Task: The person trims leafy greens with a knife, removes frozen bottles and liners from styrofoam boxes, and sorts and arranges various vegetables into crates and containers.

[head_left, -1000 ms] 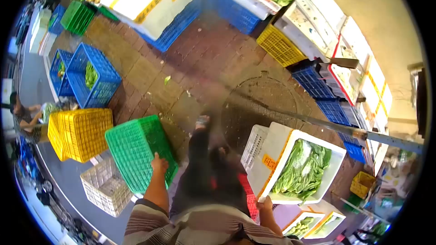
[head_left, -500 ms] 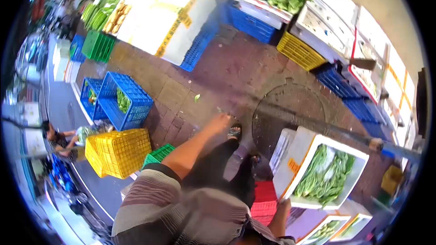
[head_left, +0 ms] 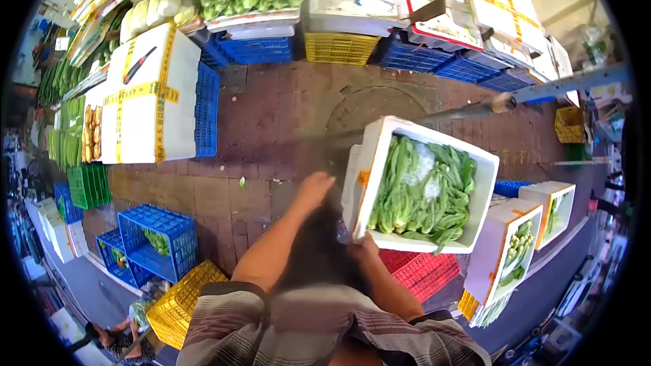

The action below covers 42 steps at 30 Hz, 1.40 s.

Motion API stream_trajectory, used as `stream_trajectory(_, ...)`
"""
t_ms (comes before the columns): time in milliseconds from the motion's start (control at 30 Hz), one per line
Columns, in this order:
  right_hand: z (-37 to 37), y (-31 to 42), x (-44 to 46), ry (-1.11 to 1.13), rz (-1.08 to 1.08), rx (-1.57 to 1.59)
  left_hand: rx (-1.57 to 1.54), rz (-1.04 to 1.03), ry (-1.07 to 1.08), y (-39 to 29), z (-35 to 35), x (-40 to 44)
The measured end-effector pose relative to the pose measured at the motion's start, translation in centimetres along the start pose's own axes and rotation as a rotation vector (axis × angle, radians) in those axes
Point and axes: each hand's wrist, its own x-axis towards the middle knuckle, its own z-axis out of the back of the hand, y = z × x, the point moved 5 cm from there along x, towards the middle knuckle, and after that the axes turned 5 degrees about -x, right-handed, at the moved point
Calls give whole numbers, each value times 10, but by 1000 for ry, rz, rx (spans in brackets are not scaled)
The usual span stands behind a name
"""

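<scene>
A white foam box [head_left: 483, 203] full of leafy greens [head_left: 424, 190] is tilted in front of me, its open side facing right. My right hand [head_left: 365, 247] grips its lower left corner. Left of the box, my left hand [head_left: 317, 186] reaches forward over the brick floor, touching nothing that I can see; its fingers are blurred and their pose is unclear. Below the box stands a red crate [head_left: 424, 272]. Another pale box shows partly behind the left side of the foam box.
Blue crates [head_left: 159, 240] and a yellow crate [head_left: 183, 303] stand at the lower left, near a seated person [head_left: 125, 339]. Foam boxes of vegetables [head_left: 505, 251] are at the right. A long pole [head_left: 468, 112] crosses the upper right. Stacked produce lines the far side.
My left hand has let go of the green crate and swung right toward the foam box. The view has turned right; my right hand stays at the box's corner.
</scene>
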Motion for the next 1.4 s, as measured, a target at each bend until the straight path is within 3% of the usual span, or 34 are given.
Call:
stream_trajectory(100,5,-32,-22,174,-103,-358,104,-170,-17,-52,-30,1)
stream_trajectory(200,16,-15,-58,121,-22,-214,138,-301,-97,-82,-52,10)
stream_trajectory(233,45,-5,-31,128,99,-231,146,-331,-116,-94,-56,12)
stream_trajectory(300,89,7,14,36,41,-94,160,-392,-152,-127,-63,20)
stream_trajectory(400,87,11,6,-32,182,-62,313,-529,-64,-175,-89,51)
stream_trajectory(533,63,17,3,-226,369,129,677,-927,-74,-218,-132,104)
stream_trajectory(567,60,16,1,-304,381,232,734,-854,73,-217,-141,118)
stream_trajectory(633,58,20,-8,-315,451,108,844,-689,361,-212,-152,148)
stream_trajectory(667,51,21,-25,-385,462,154,869,-637,402,-210,-153,151)
stream_trajectory(700,77,17,6,-466,466,125,857,-689,382,-201,-153,153)
stream_trajectory(767,54,20,-20,-430,519,183,829,-814,325,-193,-153,165)
stream_trajectory(900,66,13,-29,-541,465,42,768,-866,322,-189,-130,148)
stream_trajectory(1033,71,-16,-34,-467,583,158,667,-924,291,-137,-96,139)
stream_trajectory(1067,72,-31,-37,-476,584,142,772,-747,303,-130,-79,128)
stream_trajectory(1200,69,-71,-38,-552,594,74,821,-691,365,-107,-19,94)
stream_trajectory(1333,72,-116,-37,-451,577,-47,792,-679,296,-66,34,80)
stream_trajectory(1400,73,-137,-36,-504,538,-98,846,-663,281,-51,58,72)
